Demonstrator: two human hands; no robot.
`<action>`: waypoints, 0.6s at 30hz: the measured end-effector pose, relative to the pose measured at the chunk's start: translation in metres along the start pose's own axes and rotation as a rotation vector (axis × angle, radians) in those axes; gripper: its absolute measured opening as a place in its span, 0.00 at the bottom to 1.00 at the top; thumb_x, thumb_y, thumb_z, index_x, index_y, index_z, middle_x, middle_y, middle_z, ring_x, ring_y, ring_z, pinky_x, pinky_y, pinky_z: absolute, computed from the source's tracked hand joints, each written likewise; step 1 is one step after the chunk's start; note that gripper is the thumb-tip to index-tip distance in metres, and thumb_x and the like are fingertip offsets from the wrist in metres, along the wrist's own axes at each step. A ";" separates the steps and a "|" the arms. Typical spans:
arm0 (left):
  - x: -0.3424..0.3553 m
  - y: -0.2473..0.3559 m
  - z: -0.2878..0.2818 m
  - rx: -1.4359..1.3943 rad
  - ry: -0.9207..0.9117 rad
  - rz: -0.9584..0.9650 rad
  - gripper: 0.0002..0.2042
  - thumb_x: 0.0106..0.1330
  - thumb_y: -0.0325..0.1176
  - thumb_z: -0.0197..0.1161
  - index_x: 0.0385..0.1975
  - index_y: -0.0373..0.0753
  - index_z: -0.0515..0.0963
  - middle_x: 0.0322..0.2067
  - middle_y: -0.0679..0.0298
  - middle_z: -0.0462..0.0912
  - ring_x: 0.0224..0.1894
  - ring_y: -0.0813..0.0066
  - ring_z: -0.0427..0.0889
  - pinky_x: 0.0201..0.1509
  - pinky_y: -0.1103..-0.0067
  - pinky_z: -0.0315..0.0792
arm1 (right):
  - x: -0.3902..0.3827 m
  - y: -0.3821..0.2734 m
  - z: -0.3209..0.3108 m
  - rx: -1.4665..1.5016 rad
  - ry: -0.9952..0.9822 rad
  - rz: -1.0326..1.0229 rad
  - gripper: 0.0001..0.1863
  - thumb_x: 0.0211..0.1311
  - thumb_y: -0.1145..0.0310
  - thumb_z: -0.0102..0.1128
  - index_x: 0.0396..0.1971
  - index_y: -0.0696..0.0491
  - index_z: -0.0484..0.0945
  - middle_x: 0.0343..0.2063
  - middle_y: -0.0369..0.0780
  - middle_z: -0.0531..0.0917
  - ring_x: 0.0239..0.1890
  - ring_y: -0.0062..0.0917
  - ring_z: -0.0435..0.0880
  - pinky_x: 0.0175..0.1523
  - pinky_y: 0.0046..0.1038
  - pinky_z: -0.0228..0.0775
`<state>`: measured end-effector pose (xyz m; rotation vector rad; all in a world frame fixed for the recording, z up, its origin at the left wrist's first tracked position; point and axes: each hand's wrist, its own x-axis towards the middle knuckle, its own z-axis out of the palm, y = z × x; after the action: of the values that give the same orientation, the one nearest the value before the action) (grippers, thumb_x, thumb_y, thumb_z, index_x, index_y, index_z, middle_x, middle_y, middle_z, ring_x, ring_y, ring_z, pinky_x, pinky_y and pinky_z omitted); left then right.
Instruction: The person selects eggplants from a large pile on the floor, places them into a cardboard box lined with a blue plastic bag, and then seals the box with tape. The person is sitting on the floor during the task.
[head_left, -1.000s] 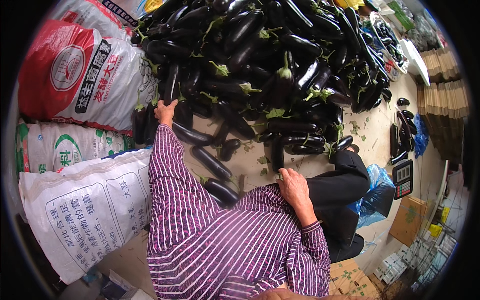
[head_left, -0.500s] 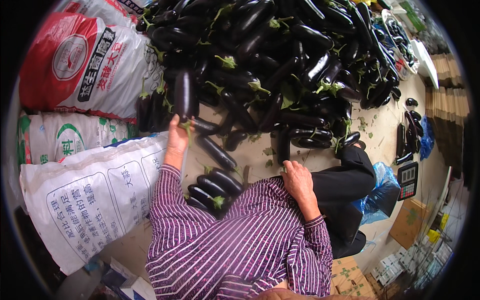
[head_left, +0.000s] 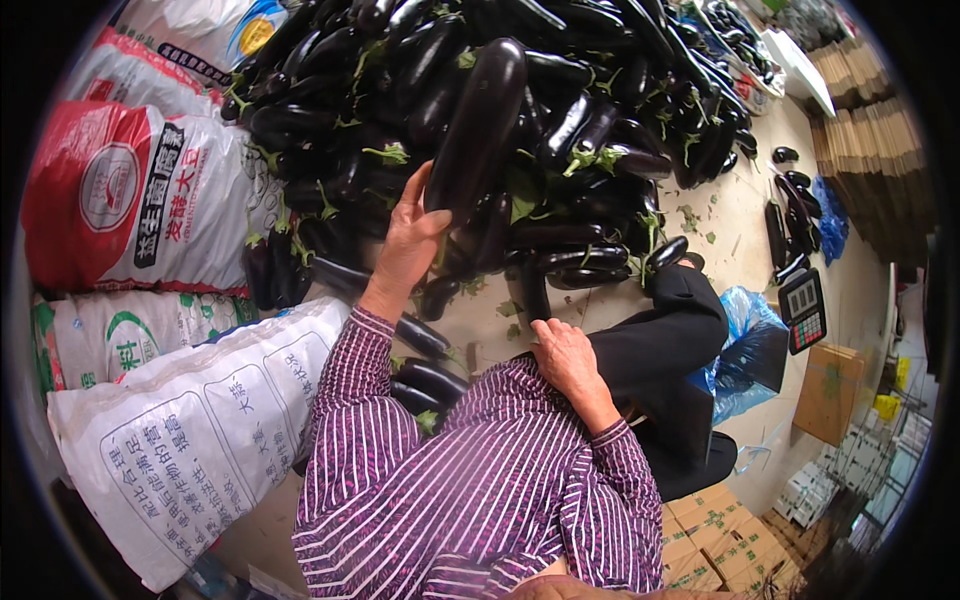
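Observation:
A long, glossy dark-purple eggplant (head_left: 482,125) stands tilted up in my left hand (head_left: 405,240), which grips its lower end with fingers and thumb. Behind it spreads a large heap of eggplants (head_left: 430,75) with green stems. My right hand (head_left: 565,360) rests on my lap beside my dark trouser leg, its fingers loosely laid down and their tips partly hidden. Just ahead of those fingers an eggplant (head_left: 535,292) lies on the floor. Close to my left forearm are a few more eggplants (head_left: 430,380), partly covered by my striped sleeve.
Printed sacks line the left: a red and white one (head_left: 90,200) and a white one (head_left: 190,440). To the right are a blue plastic bag (head_left: 750,340), a scale with a keypad (head_left: 803,310), a cardboard box (head_left: 828,393) and stacked flat cardboard (head_left: 865,150).
My left hand has lifted the eggplant up and to the right, closer to the camera, tilting it. My right hand stays on my lap. The view has shifted slightly.

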<state>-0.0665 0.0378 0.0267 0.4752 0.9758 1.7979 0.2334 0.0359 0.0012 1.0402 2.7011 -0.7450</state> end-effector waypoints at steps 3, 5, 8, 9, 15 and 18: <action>0.004 -0.001 0.004 0.259 0.014 0.091 0.37 0.61 0.26 0.68 0.72 0.36 0.62 0.62 0.61 0.73 0.61 0.71 0.77 0.67 0.76 0.71 | 0.004 -0.002 0.003 -0.001 -0.010 -0.041 0.12 0.61 0.65 0.65 0.39 0.53 0.75 0.34 0.43 0.79 0.42 0.40 0.82 0.47 0.41 0.73; 0.001 -0.002 0.014 0.395 0.042 0.082 0.37 0.60 0.22 0.69 0.71 0.32 0.61 0.60 0.60 0.74 0.60 0.72 0.77 0.68 0.76 0.70 | 0.003 -0.002 -0.002 0.038 0.005 -0.035 0.12 0.61 0.65 0.65 0.40 0.53 0.75 0.34 0.44 0.79 0.41 0.40 0.82 0.46 0.42 0.73; -0.006 -0.019 0.005 0.599 0.082 0.190 0.36 0.56 0.22 0.74 0.67 0.32 0.68 0.56 0.62 0.73 0.55 0.72 0.79 0.61 0.77 0.74 | 0.004 0.003 -0.003 0.141 0.028 -0.039 0.13 0.61 0.66 0.65 0.42 0.54 0.75 0.34 0.46 0.80 0.40 0.43 0.82 0.44 0.43 0.74; -0.010 -0.019 0.003 0.733 0.074 0.216 0.34 0.55 0.24 0.75 0.64 0.30 0.71 0.53 0.63 0.73 0.53 0.73 0.79 0.60 0.78 0.74 | 0.005 0.003 -0.002 0.162 0.038 -0.040 0.13 0.61 0.66 0.65 0.42 0.54 0.75 0.34 0.46 0.80 0.40 0.44 0.82 0.44 0.43 0.74; 0.015 -0.055 0.014 0.696 0.126 0.204 0.31 0.62 0.27 0.72 0.65 0.26 0.68 0.56 0.56 0.79 0.57 0.71 0.79 0.63 0.75 0.73 | 0.005 -0.001 -0.001 0.109 -0.012 -0.049 0.14 0.61 0.66 0.65 0.44 0.53 0.75 0.35 0.45 0.80 0.42 0.44 0.82 0.45 0.44 0.74; 0.062 -0.057 0.034 0.748 0.047 0.238 0.33 0.61 0.33 0.74 0.66 0.32 0.70 0.59 0.56 0.78 0.58 0.68 0.79 0.64 0.74 0.73 | 0.005 -0.003 -0.001 0.069 -0.024 -0.050 0.15 0.61 0.65 0.65 0.45 0.53 0.76 0.36 0.45 0.81 0.42 0.43 0.82 0.48 0.43 0.74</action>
<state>-0.0361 0.1174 -0.0046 1.0454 1.6826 1.6013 0.2278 0.0374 0.0014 0.9751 2.7075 -0.8591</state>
